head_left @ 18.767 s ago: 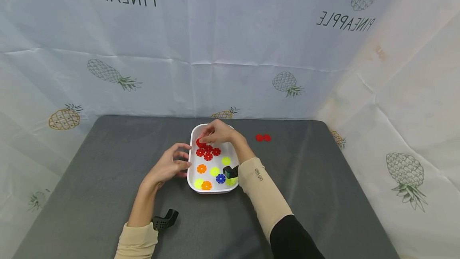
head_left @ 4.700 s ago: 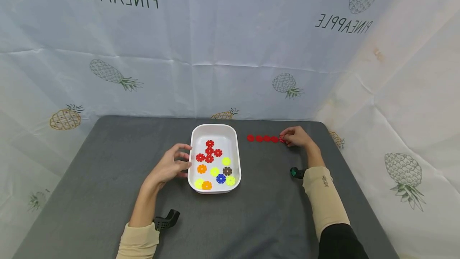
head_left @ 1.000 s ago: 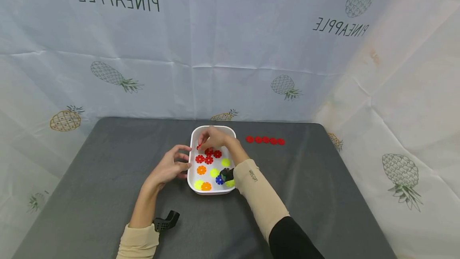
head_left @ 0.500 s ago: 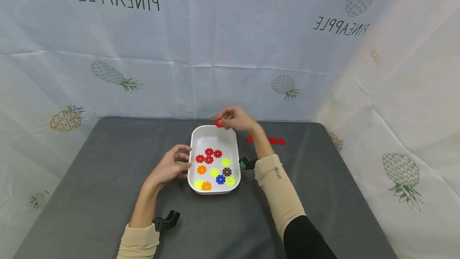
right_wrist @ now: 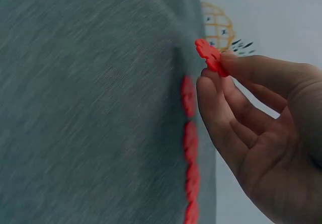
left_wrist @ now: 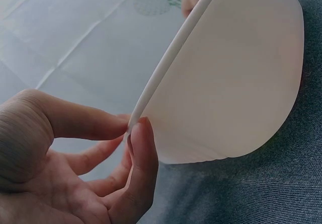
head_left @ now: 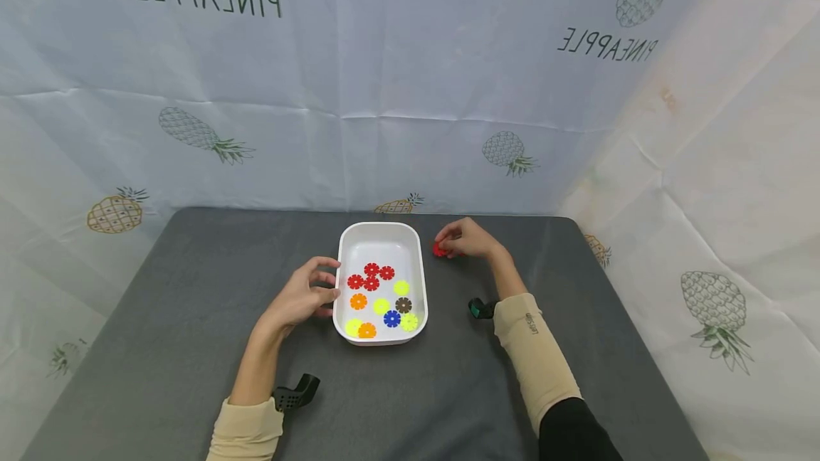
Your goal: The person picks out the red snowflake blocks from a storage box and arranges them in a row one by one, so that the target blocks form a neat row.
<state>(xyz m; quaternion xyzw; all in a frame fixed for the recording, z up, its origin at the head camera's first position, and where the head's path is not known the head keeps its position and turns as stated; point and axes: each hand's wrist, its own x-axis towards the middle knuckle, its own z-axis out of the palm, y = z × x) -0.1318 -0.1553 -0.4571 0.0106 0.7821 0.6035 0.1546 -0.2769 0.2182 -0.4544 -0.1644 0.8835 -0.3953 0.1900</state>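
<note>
My left hand (head_left: 305,292) is at the left side of a white tray (head_left: 420,283), its thumb and a finger pinching the rim, as the left wrist view shows. Beyond the tray's right side, my right hand (head_left: 470,239) holds a red notched plastic disc (right_wrist: 210,57) between thumb and fingertips. In the right wrist view that disc is tilted, close over the near end of a row of red discs (right_wrist: 190,141) on the table. From the head view, my right hand hides most of this row.
Inside the tray lie several red discs (head_left: 371,283), yellow discs (head_left: 381,306), two orange discs (head_left: 358,301), a blue disc (head_left: 392,319) and a brown disc (head_left: 403,305). A pineapple-print cloth (head_left: 410,77) hangs behind the grey table (head_left: 211,304).
My right hand has lifted a red disc out of the tray and carried it right to the row's left end. The row grew from two discs earlier to several. My left hand stays put.
</note>
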